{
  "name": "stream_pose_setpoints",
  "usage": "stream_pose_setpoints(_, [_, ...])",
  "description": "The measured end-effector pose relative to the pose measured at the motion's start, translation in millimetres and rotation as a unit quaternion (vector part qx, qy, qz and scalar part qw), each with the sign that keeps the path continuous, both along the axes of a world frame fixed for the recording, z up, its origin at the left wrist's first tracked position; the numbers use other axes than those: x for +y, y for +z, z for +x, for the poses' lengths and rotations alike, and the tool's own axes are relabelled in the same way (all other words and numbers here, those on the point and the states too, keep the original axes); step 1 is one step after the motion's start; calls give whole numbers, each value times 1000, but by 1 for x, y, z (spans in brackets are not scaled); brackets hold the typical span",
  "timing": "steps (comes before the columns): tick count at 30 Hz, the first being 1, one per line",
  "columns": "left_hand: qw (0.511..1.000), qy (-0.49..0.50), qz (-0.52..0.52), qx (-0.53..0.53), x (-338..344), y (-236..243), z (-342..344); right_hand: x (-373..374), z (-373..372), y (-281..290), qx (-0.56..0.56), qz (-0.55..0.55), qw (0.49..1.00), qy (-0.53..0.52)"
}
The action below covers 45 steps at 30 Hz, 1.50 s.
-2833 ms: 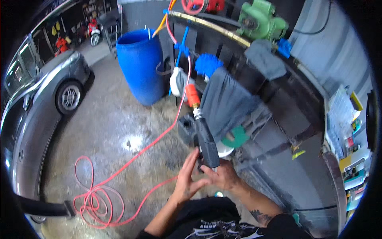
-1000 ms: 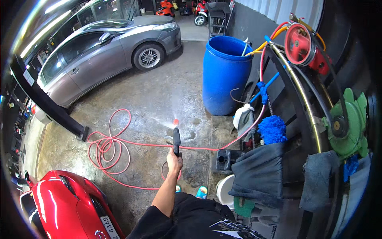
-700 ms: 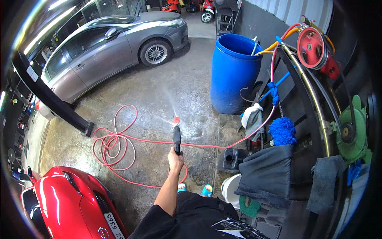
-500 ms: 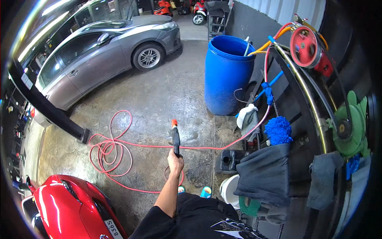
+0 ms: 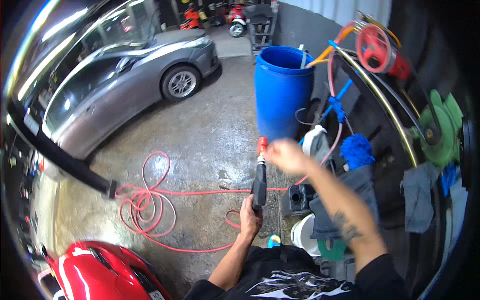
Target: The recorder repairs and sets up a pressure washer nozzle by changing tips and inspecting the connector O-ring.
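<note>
My left hand is wrapped round the grip of a black pressure-washer spray gun, which points away from me over the wet floor. A red-orange nozzle tips the gun, with a metal fitting behind it. My right hand is right beside the nozzle, smeared by motion; its fingers look bent, but whether they grip the nozzle I cannot tell. A thin pink-red hose runs across the floor behind the gun and lies in loose loops to the left.
A grey car stands at far left, a red vehicle at near left. A dark post leans between them. To the right are a blue barrel, a black canister, a white bucket, hanging cloths and a red-wheeled pump.
My right arm has come in from the right, its hand now at the nozzle. My left hand and the gun have shifted right, and the whole view has turned slightly.
</note>
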<state>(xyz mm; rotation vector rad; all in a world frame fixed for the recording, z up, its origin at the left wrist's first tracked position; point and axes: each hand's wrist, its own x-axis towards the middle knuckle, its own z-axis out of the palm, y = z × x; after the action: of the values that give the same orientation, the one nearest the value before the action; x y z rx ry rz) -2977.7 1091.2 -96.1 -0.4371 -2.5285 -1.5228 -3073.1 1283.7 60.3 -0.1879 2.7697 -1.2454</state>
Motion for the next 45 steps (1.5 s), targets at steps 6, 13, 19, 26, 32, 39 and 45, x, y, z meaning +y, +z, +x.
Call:
stream_pose_setpoints(6, [999,-48,6,-10,-16,-12,49,-64,82,-89,-258,-611,735,-140])
stream_pose_setpoints(13, [971,-226,-53,-56,-35,-26,73,-53,124,-110,-214,-513,814,-169])
stream_pose_setpoints(19, [918,-313,114,-215,-45,1,54,-63,154,-105,-106,-594,751,-269])
stream_pose_setpoints(26, [865,-366,128,-319,-60,79,5,-68,172,-110,-89,-445,863,-221])
stream_pose_setpoints(32, [873,-316,-61,-367,-73,79,17,-54,179,-82,-147,-330,927,-98])
stream_pose_setpoints(39, [901,-304,-25,-309,-77,69,63,-42,152,-14,-55,64,979,185])
stream_pose_setpoints(45, [906,-348,56,-236,-76,64,81,-59,144,15,-215,100,922,305])
